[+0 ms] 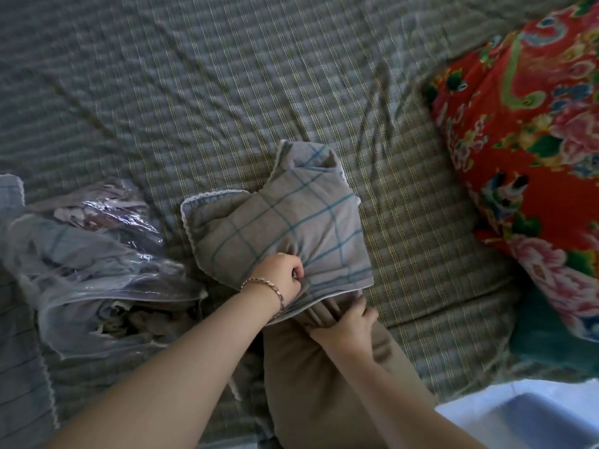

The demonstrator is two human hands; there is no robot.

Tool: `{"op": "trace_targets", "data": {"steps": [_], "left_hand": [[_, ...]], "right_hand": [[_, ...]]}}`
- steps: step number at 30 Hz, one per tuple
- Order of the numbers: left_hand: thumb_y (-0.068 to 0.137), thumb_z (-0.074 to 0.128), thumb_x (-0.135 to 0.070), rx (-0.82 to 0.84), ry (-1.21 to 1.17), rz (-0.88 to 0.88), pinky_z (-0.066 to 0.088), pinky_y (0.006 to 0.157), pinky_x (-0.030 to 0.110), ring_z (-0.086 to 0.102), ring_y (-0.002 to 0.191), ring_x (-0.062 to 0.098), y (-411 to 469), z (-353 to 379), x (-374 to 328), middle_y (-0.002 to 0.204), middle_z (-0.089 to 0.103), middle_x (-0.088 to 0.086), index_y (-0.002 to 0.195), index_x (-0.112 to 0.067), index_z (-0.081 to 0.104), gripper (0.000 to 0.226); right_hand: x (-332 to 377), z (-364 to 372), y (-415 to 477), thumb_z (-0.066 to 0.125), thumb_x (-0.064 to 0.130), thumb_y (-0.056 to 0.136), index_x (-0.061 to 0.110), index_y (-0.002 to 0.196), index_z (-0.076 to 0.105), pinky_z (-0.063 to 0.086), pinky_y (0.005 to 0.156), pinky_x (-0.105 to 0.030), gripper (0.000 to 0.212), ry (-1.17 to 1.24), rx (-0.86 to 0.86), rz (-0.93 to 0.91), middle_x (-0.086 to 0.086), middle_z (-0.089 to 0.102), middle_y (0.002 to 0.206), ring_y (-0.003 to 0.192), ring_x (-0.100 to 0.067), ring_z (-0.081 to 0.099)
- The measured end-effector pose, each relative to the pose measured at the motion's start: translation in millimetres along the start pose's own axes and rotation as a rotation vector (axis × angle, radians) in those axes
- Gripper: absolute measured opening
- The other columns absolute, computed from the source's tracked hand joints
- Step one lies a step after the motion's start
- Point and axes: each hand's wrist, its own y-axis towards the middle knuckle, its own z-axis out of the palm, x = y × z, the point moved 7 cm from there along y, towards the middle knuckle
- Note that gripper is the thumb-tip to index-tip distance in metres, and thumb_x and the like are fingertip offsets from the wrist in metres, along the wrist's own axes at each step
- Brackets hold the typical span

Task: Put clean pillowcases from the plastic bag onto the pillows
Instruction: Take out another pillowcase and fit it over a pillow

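Hands | our left hand (pixel 280 277) pinches the checked pillowcase (pixel 285 218) near its mouth; our right hand (pixel 348 322) grips the tan pillow (pixel 324 390) | Axis | pillow runs lengthwise away from us, entering the pillowcase just beyond both hands; plastic bag (pixel 97 254) left of our left hand

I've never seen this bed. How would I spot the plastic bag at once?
Start from the checked bed sheet that fills the view and look to its left side. The plastic bag lies crumpled there, left of the person's left hand, with folded cloth inside. Alone among its neighbours it is clear and shiny; the grey pillowcase beside it is matte cloth.
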Motion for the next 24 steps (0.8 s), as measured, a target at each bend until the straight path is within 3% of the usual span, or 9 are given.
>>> {"op": "trace_targets", "data": {"steps": [2, 4, 6, 10, 14, 18, 22, 24], "left_hand": [[0.078, 0.057, -0.005, 0.035, 0.035, 0.012, 0.033, 0.07, 0.013, 0.059, 0.094, 0.02, 4, 6, 2, 0.095, 0.067, 0.005, 0.09, -0.012, 0.069, 0.018], [0.079, 0.057, -0.006, 0.065, 0.059, 0.013, 0.03, 0.068, 0.011, 0.059, 0.094, 0.019, 3, 13, 5, 0.096, 0.067, 0.004, 0.092, -0.013, 0.069, 0.02], [0.078, 0.057, -0.007, 0.075, 0.06, -0.002, 0.034, 0.07, 0.013, 0.06, 0.093, 0.019, 3, 15, 8, 0.096, 0.066, 0.003, 0.092, -0.015, 0.069, 0.02], [0.077, 0.058, -0.007, 0.109, 0.065, -0.015, 0.038, 0.074, 0.017, 0.06, 0.092, 0.02, 7, 16, 6, 0.095, 0.066, 0.002, 0.09, -0.016, 0.068, 0.018], [0.078, 0.057, -0.008, 0.146, 0.085, -0.009, 0.039, 0.074, 0.018, 0.059, 0.093, 0.019, 5, 20, -1, 0.097, 0.063, 0.001, 0.09, -0.017, 0.066, 0.017], [0.085, 0.048, -0.011, 0.092, 0.212, 0.016, 0.038, 0.075, 0.027, 0.053, 0.103, 0.02, 2, 13, -12, 0.108, 0.055, -0.002, 0.093, -0.022, 0.06, 0.018], [0.086, 0.047, -0.016, 0.005, 0.479, 0.092, 0.036, 0.082, 0.032, 0.042, 0.111, 0.025, -7, -1, -30, 0.111, 0.052, 0.004, 0.1, -0.017, 0.059, 0.019], [0.076, 0.055, -0.019, -0.16, 0.412, 0.287, 0.043, 0.081, 0.034, 0.047, 0.101, 0.03, -11, -12, -56, 0.103, 0.052, 0.007, 0.091, -0.015, 0.061, 0.017]], "right_hand": [[-17, -4, 17, 0.073, 0.064, 0.057, 0.006, 0.147, 0.002, 0.013, 0.113, -0.038, 0.129, -0.335, 0.019, 0.101, -0.015, 0.002, 0.152, 0.141, -0.031, 0.008], [-27, -2, 31, 0.063, 0.081, 0.051, 0.005, 0.147, -0.008, 0.003, 0.115, -0.043, 0.142, -0.441, 0.094, 0.131, -0.016, -0.01, 0.155, 0.143, -0.031, -0.006], [-30, 1, 42, 0.057, 0.089, 0.045, 0.003, 0.146, -0.011, 0.002, 0.115, -0.044, 0.149, -0.47, 0.158, 0.131, -0.015, -0.006, 0.155, 0.144, -0.03, -0.005], [-34, -5, 54, 0.053, 0.093, 0.041, -0.001, 0.146, -0.004, 0.005, 0.114, -0.045, 0.152, -0.52, 0.227, 0.164, -0.011, 0.017, 0.153, 0.141, -0.027, 0.016], [-39, -10, 51, 0.059, 0.087, 0.046, -0.001, 0.144, 0.012, 0.016, 0.112, -0.044, 0.14, -0.421, 0.168, 0.168, -0.005, 0.04, 0.143, 0.133, -0.024, 0.036], [-35, -14, 41, 0.073, 0.064, 0.059, 0.008, 0.128, 0.029, 0.042, 0.095, -0.038, 0.099, -0.196, 0.082, 0.113, -0.002, 0.058, 0.123, 0.114, -0.023, 0.055], [-26, -20, 13, 0.074, 0.039, 0.068, 0.017, 0.146, 0.012, 0.047, 0.08, -0.031, 0.102, -0.076, -0.054, 0.013, -0.002, 0.062, 0.117, 0.103, -0.024, 0.061], [-13, -23, -2, 0.069, 0.036, 0.072, 0.018, 0.147, 0.008, 0.045, 0.072, -0.027, 0.099, -0.137, -0.093, -0.075, 0.0, 0.065, 0.11, 0.096, -0.021, 0.063]]}}
